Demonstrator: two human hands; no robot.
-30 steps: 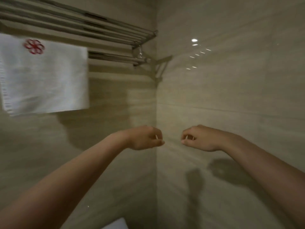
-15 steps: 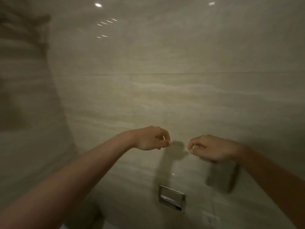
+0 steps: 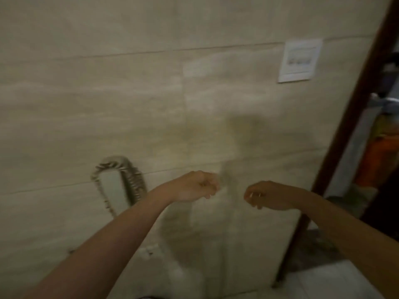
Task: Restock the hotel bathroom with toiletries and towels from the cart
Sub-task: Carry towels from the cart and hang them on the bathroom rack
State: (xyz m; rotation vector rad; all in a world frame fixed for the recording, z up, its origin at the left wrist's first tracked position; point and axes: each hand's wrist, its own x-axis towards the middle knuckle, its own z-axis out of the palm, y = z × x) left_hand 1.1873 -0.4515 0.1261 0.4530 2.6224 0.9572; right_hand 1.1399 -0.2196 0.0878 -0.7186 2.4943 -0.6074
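My left hand [image 3: 195,188] and my right hand [image 3: 266,195] are raised side by side in front of a beige tiled wall [image 3: 129,93], a short gap between them. Both have the fingers curled in loosely, and I see nothing held in either. No towel or toiletry is in view. Past the dark door frame [image 3: 354,117] at the right edge, blurred orange and grey shapes [image 3: 380,160] show, perhaps the cart, but I cannot tell.
A coiled metal hose [image 3: 127,182] loops on the wall left of my left forearm. A white switch plate [image 3: 299,60] is mounted high on the right. Pale floor tile [image 3: 336,279] shows at the bottom right by the doorway.
My view has swung right: the towel rack and white towel left the frame, then the flush plate, and the door frame has come in. Both hands kept their curled pose.
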